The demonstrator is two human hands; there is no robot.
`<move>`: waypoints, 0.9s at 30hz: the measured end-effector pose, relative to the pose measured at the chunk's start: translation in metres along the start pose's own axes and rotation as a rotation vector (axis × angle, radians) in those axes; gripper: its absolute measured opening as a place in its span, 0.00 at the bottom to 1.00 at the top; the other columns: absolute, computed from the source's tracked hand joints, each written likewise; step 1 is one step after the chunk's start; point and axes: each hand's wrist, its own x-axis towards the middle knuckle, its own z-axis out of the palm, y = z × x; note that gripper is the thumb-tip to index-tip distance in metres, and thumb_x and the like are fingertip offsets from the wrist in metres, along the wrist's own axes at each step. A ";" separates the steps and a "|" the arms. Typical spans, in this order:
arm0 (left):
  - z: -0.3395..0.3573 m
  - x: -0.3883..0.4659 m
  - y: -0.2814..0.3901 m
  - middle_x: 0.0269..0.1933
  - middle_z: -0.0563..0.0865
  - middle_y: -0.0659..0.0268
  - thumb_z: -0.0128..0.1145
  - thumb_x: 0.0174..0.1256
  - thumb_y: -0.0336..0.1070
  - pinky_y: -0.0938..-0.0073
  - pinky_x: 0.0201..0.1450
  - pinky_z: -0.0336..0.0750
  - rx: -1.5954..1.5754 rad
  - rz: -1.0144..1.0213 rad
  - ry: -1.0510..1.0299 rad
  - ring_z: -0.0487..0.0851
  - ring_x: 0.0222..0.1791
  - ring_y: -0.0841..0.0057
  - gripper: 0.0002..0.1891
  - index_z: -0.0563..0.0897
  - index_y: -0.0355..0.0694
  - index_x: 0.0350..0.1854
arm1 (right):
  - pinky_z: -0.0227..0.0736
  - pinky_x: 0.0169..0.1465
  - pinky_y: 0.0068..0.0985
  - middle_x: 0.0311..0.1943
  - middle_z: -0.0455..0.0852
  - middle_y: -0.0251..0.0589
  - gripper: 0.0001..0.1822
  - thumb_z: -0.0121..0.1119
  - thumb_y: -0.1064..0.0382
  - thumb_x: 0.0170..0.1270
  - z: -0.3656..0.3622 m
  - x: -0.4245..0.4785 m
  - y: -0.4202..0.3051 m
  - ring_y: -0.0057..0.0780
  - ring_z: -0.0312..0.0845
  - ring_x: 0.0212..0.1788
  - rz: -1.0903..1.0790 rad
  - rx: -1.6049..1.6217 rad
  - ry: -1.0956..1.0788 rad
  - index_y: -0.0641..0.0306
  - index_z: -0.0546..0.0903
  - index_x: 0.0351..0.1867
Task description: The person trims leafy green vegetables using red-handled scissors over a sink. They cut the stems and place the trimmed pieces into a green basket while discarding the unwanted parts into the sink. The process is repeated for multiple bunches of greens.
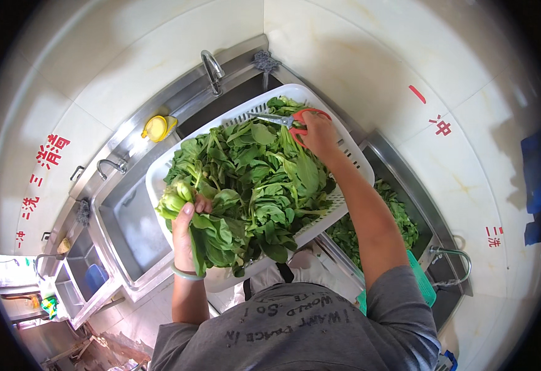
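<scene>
A white slotted plastic basket [365, 164] heaped with leafy greens [256, 167] rests over the sink before me. My left hand [184, 232], with a pale bangle at the wrist, grips a bunch of greens [219, 236] near the basket's left side. Its pale green stem ends [175, 199] point up and left, and its leaves hang towards me. In my right hand [319, 134] is a pair of scissors [277, 119] with red handles, above the far right part of the heap. The blades point left and look slightly apart.
Steel sinks [136, 222] line both walls, with a tap [212, 74] at the back and another tap [456, 264] at right. More cut greens [400, 218] fill the right sink, beside a green plastic basket [421, 278]. A yellow item [159, 128] sits on the ledge.
</scene>
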 end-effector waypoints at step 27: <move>0.001 -0.012 0.007 0.35 0.78 0.63 0.69 0.54 0.41 0.68 0.47 0.72 0.116 -0.173 -0.079 0.76 0.38 0.72 0.25 0.75 0.35 0.50 | 0.74 0.43 0.30 0.33 0.86 0.43 0.26 0.70 0.47 0.48 -0.025 0.012 -0.027 0.31 0.82 0.35 0.585 0.616 -0.377 0.65 0.82 0.42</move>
